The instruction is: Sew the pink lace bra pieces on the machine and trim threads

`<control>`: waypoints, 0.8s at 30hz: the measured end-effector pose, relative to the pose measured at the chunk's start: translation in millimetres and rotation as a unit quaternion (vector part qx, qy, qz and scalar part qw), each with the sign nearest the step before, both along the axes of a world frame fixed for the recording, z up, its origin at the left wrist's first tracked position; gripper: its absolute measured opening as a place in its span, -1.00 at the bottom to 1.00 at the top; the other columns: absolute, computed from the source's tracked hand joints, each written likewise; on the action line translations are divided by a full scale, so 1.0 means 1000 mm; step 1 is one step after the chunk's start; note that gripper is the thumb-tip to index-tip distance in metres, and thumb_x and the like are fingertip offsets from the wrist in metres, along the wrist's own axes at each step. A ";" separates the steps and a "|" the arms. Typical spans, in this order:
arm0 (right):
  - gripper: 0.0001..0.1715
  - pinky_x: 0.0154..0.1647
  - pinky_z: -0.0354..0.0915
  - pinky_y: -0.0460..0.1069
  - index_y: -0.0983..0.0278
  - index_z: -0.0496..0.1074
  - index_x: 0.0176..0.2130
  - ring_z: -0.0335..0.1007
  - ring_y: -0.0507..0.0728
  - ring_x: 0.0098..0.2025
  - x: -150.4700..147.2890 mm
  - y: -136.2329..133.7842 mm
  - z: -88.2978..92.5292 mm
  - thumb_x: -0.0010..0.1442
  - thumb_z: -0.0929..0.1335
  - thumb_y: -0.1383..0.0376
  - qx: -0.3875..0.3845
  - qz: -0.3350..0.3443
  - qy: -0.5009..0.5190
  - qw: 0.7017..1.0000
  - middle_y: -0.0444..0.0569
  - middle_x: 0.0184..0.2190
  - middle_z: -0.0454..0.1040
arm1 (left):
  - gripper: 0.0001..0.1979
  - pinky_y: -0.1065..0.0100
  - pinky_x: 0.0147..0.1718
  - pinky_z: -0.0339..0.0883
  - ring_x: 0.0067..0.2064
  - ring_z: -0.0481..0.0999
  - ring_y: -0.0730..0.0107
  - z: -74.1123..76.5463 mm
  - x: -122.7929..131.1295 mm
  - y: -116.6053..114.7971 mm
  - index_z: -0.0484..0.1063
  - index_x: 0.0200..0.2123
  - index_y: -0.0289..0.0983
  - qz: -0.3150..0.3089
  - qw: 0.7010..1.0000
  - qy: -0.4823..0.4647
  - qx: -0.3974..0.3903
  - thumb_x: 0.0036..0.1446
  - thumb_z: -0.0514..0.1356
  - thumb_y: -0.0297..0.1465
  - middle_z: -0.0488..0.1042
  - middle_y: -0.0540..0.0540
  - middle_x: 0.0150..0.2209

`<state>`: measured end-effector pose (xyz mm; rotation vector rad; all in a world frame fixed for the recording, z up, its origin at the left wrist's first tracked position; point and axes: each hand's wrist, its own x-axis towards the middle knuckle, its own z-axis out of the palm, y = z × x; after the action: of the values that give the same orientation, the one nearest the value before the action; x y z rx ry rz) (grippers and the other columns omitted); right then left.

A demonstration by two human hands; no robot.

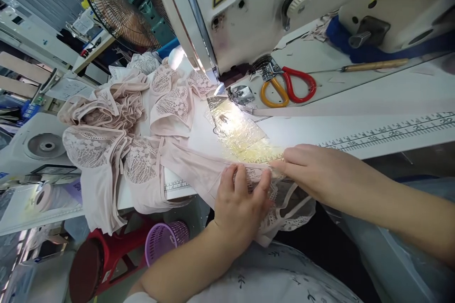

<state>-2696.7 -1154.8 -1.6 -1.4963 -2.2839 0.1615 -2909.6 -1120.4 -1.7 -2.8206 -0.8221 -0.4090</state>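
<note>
A pale pink lace bra (202, 170) lies along the front edge of the sewing table, and its sheer lace part hangs over my lap. My left hand (241, 203) is on top of it, fingers bent over the cloth and thumb toward the right hand. Just to the right, my right hand (313, 168) pinches the bra's upper edge, fingers together; the exact grip is hidden. Beyond both hands is the sewing machine (249, 19), its lit needle area above a clear film-covered plate (238, 128).
Several pink bras (106, 147) are piled left of the needle. Scissors with red and orange handles (289, 87) and a wooden-handled awl (377, 65) rest on the machine bed. A fan (124, 0) stands behind; a red stool (103, 260) and purple basket (165, 241) are below.
</note>
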 end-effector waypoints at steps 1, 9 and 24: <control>-0.70 -0.49 -0.07 -0.03 0.29 0.44 -0.31 0.12 0.09 -0.47 0.003 -0.003 0.000 0.17 0.18 0.49 -0.004 -0.004 -0.001 1.000 -0.06 -0.51 0.26 | -0.52 -0.01 0.00 0.37 0.08 0.27 -0.04 0.000 0.000 0.000 0.35 0.13 -0.20 -0.002 1.000 -0.002 0.002 0.18 0.18 -0.18 0.24 -0.32 0.03; -0.65 -0.50 -0.02 -0.05 0.27 0.47 -0.24 0.13 0.06 -0.48 0.013 -0.007 0.000 0.29 0.14 0.39 0.036 -0.047 0.019 0.998 -0.07 -0.52 0.24 | -0.49 -0.11 0.06 0.30 0.14 0.26 -0.11 0.001 0.005 -0.007 0.34 0.13 -0.37 -0.005 1.000 -0.003 -0.003 0.22 0.12 -0.16 0.27 -0.40 0.08; -0.71 -0.51 -0.17 -0.03 0.21 0.44 -0.27 0.14 0.09 -0.44 0.003 0.004 -0.004 0.10 0.23 0.49 0.012 -0.004 0.002 1.000 -0.09 -0.50 0.26 | -0.57 0.00 -0.02 0.34 0.04 0.29 -0.04 -0.005 0.022 -0.010 0.39 0.06 -0.31 -0.023 0.999 -0.024 -0.009 0.20 0.14 -0.20 0.31 -0.34 -0.03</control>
<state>-2693.8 -1150.8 -5.9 -1.4914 -2.2674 0.1343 -2887.6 -1130.4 -6.9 -2.8609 -0.7738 -0.4795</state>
